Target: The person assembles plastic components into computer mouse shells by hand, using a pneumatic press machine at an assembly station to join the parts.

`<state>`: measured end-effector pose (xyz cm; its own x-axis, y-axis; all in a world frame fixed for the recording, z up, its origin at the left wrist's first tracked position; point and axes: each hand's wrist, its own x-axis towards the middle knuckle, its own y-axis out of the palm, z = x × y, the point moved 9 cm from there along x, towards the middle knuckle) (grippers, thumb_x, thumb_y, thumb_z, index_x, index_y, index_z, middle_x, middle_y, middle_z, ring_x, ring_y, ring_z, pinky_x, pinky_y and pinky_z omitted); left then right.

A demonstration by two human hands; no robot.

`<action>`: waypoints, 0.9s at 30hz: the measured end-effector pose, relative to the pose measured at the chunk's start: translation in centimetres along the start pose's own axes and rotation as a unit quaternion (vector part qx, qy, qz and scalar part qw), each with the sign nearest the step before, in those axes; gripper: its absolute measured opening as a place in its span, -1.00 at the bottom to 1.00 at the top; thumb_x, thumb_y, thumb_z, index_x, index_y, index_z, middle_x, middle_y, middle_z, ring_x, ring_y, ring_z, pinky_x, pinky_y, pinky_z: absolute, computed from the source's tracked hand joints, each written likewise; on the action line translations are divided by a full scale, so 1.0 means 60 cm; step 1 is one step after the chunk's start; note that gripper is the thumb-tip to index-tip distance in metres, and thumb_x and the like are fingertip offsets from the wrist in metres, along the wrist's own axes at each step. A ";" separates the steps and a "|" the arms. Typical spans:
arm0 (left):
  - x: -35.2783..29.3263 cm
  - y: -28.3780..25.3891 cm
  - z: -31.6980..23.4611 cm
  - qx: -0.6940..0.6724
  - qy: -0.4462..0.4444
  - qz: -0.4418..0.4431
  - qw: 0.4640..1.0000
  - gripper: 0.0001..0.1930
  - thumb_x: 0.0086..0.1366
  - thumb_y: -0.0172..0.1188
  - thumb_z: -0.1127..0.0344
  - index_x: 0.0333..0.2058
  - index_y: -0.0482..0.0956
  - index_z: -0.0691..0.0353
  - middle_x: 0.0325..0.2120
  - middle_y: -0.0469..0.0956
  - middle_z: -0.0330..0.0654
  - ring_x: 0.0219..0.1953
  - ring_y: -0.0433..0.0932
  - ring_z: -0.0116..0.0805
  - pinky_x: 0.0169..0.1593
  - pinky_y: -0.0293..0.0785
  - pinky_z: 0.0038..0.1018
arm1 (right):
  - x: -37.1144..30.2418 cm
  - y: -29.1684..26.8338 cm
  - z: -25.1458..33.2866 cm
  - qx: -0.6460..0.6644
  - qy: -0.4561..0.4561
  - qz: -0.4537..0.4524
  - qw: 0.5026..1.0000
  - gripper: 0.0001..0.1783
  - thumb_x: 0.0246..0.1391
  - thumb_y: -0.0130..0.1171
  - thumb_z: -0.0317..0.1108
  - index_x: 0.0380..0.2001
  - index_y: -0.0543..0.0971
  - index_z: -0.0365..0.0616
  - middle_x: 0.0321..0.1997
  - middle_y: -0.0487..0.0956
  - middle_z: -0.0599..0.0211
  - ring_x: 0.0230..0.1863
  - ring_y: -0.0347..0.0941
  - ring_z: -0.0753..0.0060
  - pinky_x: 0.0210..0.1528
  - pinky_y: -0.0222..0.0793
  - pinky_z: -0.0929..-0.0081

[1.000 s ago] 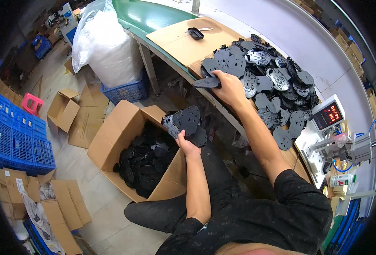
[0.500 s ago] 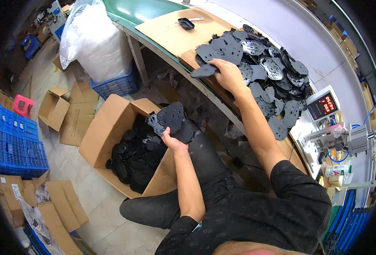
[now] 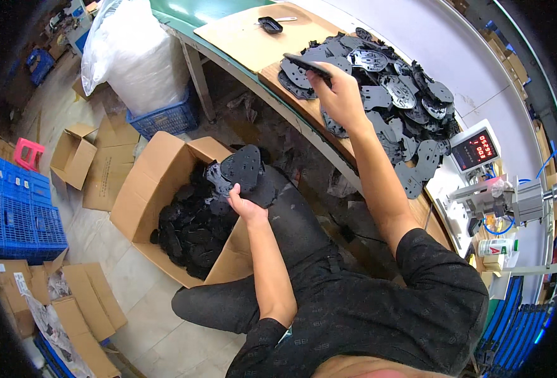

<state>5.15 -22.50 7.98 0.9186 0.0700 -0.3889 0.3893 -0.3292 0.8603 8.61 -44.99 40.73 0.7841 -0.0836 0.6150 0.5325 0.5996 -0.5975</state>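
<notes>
My left hand (image 3: 248, 206) is closed on several flat black plastic plates (image 3: 240, 169) with rounded outlines and small holes. It holds them over my thigh, beside the open cardboard box (image 3: 145, 184). Many similar black parts (image 3: 190, 236) lie heaped inside that box. Up at the workbench, my right hand (image 3: 341, 101) grips one black plastic plate (image 3: 306, 63), seen nearly edge-on and tilted. Behind and to the right of this hand spreads a large pile of black plates (image 3: 401, 94), some glossy and some matt.
On the bench's cardboard sheet (image 3: 240, 38) lies a small black tray-like item (image 3: 270, 25). A device with a red digital display (image 3: 475, 148) stands at the right. Left are a white plastic sack (image 3: 127, 57) in a blue crate (image 3: 165, 118), stacked blue crates (image 3: 20, 208) and a pink stool (image 3: 28, 154).
My right hand has moved the plate away from the bench's near edge toward the far side and turned it more edge-on. My left hand still holds its plates; the whole view has shifted slightly.
</notes>
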 end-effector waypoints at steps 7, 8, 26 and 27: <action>-0.006 -0.025 -0.021 0.010 -0.008 -0.014 1.000 -0.45 0.07 0.06 0.16 0.00 0.53 0.38 0.02 0.56 0.02 0.04 0.54 0.03 0.17 0.46 -0.12 | -0.136 -0.017 0.014 0.387 0.173 -0.020 0.905 -0.78 0.22 0.06 -0.37 -0.14 0.57 -0.22 -0.31 0.65 0.31 -0.41 0.52 0.51 -0.31 0.47 0.55; -0.014 -0.018 -0.024 0.004 -0.009 -0.003 1.000 -0.44 0.10 0.03 0.13 0.03 0.51 0.37 0.01 0.57 0.02 0.03 0.55 0.01 0.15 0.47 -0.11 | -0.184 0.011 0.004 0.391 0.261 0.036 0.882 -0.79 0.23 0.06 -0.36 -0.12 0.54 -0.19 -0.29 0.65 0.31 -0.45 0.52 0.53 -0.36 0.50 0.55; -0.282 -0.408 -0.334 -0.016 0.190 -0.261 0.946 -0.48 0.19 -0.03 0.09 0.03 0.51 0.31 -0.07 0.61 -0.06 -0.07 0.60 -0.05 0.01 0.53 -0.14 | -0.758 0.620 0.031 0.245 0.614 0.552 0.508 -0.33 0.25 0.07 -0.02 0.33 0.25 -0.10 0.33 0.29 -0.15 0.19 0.35 -0.22 0.17 0.29 -0.15; -0.294 -0.410 -0.333 -0.018 0.200 -0.266 0.943 -0.48 0.19 -0.03 0.09 0.03 0.51 0.31 -0.07 0.61 -0.06 -0.07 0.60 -0.05 0.01 0.53 -0.14 | -0.755 0.640 0.018 0.249 0.576 0.580 0.520 -0.30 0.26 0.06 0.00 0.36 0.21 -0.07 0.39 0.22 -0.18 0.24 0.30 -0.26 0.23 0.21 -0.21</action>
<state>-19.27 3.15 0.26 0.5421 0.5679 -0.6194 0.7974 -0.1151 0.5924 -6.83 -17.31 -9.51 0.3088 0.3140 -0.8978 -0.4342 0.8864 0.1606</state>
